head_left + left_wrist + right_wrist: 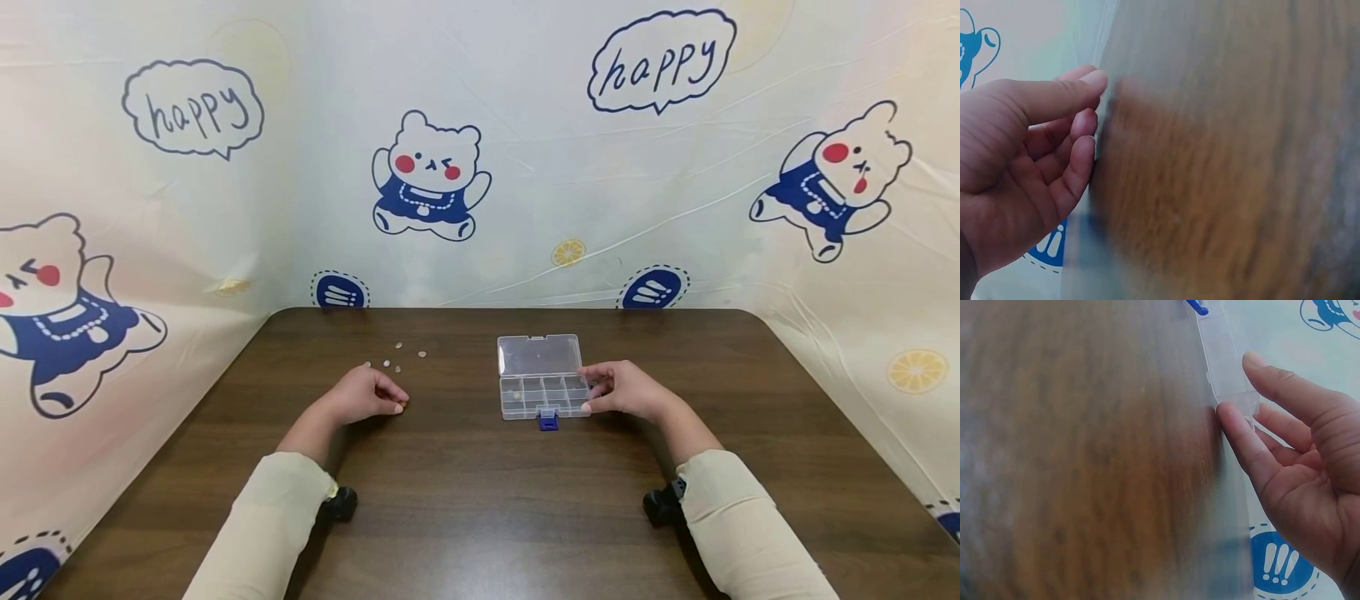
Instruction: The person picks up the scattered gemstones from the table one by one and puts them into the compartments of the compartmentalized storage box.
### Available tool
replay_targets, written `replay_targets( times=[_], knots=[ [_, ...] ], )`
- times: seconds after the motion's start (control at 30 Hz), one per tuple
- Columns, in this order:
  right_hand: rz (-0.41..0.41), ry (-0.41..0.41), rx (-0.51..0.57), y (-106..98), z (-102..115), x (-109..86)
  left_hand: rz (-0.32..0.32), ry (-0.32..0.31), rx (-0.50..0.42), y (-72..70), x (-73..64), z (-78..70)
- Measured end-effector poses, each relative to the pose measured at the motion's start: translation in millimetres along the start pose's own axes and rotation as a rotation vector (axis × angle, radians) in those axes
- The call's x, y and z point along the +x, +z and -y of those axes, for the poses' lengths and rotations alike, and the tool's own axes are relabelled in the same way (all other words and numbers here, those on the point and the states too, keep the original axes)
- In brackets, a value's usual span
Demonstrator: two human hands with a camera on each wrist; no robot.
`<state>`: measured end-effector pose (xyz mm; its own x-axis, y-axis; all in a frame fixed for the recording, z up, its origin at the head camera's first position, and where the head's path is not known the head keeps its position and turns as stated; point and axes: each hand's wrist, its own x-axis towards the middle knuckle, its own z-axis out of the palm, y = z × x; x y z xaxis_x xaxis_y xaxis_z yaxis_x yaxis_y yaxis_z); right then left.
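Note:
In the head view my left hand (367, 395) is low over the table, thumb and fingertips pinching a tiny orange-brown piece (406, 404), mostly hidden by the fingers. The left wrist view shows thumb and forefinger together, but not the piece. Several small pale pieces (422, 354) lie just beyond that hand. A clear plastic compartment box (533, 409) stands to the right with its lid (538, 356) raised and a blue latch (549, 422) at the front. Something small and yellowish (517, 396) sits in a left compartment. My right hand (626, 390) holds the box by its right end.
The brown wooden table (480, 508) extends in front of and around the box. Its far edge meets a pale printed cloth (517, 208) with bears and lettering. A dark wrist device (341, 504) is worn at the left cuff, another (663, 505) at the right.

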<state>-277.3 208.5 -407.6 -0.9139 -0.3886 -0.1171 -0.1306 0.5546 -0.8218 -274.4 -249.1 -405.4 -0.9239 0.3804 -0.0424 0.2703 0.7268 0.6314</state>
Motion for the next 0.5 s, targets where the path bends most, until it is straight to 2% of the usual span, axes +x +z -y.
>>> replay_targets(
  times=[0.23, 0.37, 0.5],
  knots=[
    [-0.002, 0.000, -0.005, 0.2, 0.0, 0.3, -0.054, -0.028, -0.076, -2.4, -0.2, -1.7],
    [-0.001, 0.003, -0.007, 0.5, -0.8, 1.3, -0.079, -0.017, -0.132, -2.1, 0.8, -2.5],
    [-0.002, 0.005, -0.005, 0.9, -0.5, 1.3, -0.104, -0.016, -0.143, -1.7, 1.1, -4.4]
  ],
)
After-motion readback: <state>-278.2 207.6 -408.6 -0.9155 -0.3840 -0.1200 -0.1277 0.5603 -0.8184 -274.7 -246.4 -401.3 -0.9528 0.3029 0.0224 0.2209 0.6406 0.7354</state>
